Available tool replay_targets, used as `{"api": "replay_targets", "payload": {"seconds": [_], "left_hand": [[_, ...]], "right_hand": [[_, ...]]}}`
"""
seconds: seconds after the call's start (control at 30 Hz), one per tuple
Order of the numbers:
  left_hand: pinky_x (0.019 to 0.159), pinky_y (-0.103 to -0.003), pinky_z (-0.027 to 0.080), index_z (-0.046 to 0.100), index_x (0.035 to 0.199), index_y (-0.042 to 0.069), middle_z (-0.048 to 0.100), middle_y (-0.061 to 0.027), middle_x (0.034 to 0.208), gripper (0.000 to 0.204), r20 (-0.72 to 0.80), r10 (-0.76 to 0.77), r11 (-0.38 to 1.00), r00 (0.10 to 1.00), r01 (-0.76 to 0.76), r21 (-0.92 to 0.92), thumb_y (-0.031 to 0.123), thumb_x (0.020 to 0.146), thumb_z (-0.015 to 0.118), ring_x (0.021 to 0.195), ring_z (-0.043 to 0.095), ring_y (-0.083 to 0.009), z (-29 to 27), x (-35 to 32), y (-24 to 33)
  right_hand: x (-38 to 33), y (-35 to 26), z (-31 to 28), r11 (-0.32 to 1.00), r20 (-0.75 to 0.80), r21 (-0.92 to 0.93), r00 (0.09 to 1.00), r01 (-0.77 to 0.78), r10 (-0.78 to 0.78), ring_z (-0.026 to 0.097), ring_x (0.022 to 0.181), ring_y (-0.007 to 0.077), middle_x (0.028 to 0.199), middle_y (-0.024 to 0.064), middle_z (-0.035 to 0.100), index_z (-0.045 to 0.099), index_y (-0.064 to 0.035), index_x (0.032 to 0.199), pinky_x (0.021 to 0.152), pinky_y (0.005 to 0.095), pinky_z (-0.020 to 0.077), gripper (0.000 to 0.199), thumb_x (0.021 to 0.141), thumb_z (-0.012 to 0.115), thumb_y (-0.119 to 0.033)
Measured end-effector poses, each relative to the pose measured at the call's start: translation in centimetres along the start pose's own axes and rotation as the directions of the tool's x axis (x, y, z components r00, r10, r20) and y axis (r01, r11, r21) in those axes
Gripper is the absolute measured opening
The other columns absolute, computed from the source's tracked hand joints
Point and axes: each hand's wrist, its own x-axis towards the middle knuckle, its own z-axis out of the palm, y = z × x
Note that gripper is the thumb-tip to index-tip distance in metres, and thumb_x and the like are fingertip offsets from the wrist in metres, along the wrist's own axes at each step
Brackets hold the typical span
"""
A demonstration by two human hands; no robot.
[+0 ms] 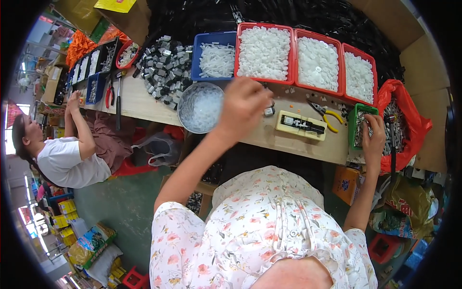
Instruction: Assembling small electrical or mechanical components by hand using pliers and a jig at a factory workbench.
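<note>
My left hand (246, 107) is raised over the bench, between the steel bowl of white plastic pieces (182, 115) and the cream holding block (283, 128). Motion smears its fingers, so what they hold, if anything, cannot be made out. A small metal-and-black piece (269, 111) lies just beside it. In the block rests a black part with a metal end (303, 124). At the right, my right hand (375, 137) dips bent fingers into a green box (354, 113) of small metal parts. Its fingertips are drawn together, and whatever they pinch is hidden.
Three red bins (292, 62) and a blue bin (195, 62) of white parts line the back. Left of them lie heaped metal-and-black pieces (166, 72). Yellow-handled pliers (332, 123) lie beside the green box, a red bag (418, 127) beyond. A co-worker (72, 154) sits at left.
</note>
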Motion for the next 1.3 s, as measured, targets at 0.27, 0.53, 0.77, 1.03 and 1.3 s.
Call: {"api": "replay_targets", "payload": {"seconds": [0.27,0.53,0.77,1.03,1.3], "left_hand": [[0.085,-0.042,0.049,0.075,0.089,0.004,0.067,-0.012,0.094,0.014,0.073,-0.208,0.907,0.975,0.165,0.388,0.006,0.075,0.075,0.099,0.058,-0.0322,-4.6,1.9,-10.4],[0.088,-0.041,0.049,0.074,0.081,0.002,0.069,-0.0119,0.091,0.011,0.209,-0.312,0.897,0.927,0.215,0.386,0.007,0.072,0.077,0.099,0.058,-0.0331,-4.1,2.6,-11.4],[0.086,-0.04,0.047,0.07,0.084,0.001,0.067,-0.0105,0.091,0.012,0.12,-0.268,0.916,0.956,0.215,0.338,0.009,0.078,0.076,0.095,0.057,-0.0311,-4.1,2.3,-12.0],[0.092,-0.039,0.046,0.073,0.091,0.005,0.066,-0.0095,0.098,0.015,0.281,-0.301,0.906,0.911,0.182,0.381,0.007,0.077,0.076,0.105,0.053,-0.0307,-5.0,2.3,-11.3],[0.083,-0.041,0.05,0.074,0.089,0.001,0.07,-0.0141,0.087,0.012,0.159,-0.265,0.932,0.951,0.21,0.294,0.006,0.078,0.074,0.091,0.062,-0.0319,-5.1,3.0,-11.4]], "right_hand": [[-0.1,1.3,0.1,0.986,0.095,-0.114,0.986,-0.123,0.134,0.06,0.094,0.039,0.1,0.019,0.058,0.06,0.0044,0.103,0.081,0.0438,0.0472,0.016,0.087,0.063,0.003],[0.1,1.9,0.1,0.994,0.095,-0.088,0.992,-0.07,0.078,0.062,0.079,0.031,0.093,0.0155,0.058,0.062,0.0038,0.099,0.072,0.038,0.0487,0.013,0.086,0.065,0.004],[0.6,1.8,-0.1,0.995,0.054,-0.019,0.994,-0.099,0.099,0.06,0.073,0.0306,0.087,0.0151,0.059,0.067,0.003,0.092,0.066,0.0388,0.0452,0.007,0.085,0.067,0.001],[0.3,2.1,-0.5,0.993,0.048,-0.035,0.992,-0.115,0.117,0.061,0.075,0.0299,0.086,0.0146,0.061,0.068,0.0026,0.091,0.067,0.0383,0.0464,0.007,0.085,0.068,0.0],[0.4,1.5,-1.0,0.988,0.015,-0.003,0.988,-0.152,0.152,0.064,0.078,0.0263,0.089,0.0131,0.064,0.068,0.0044,0.096,0.073,0.035,0.0487,0.01,0.088,0.067,-0.002]]}}
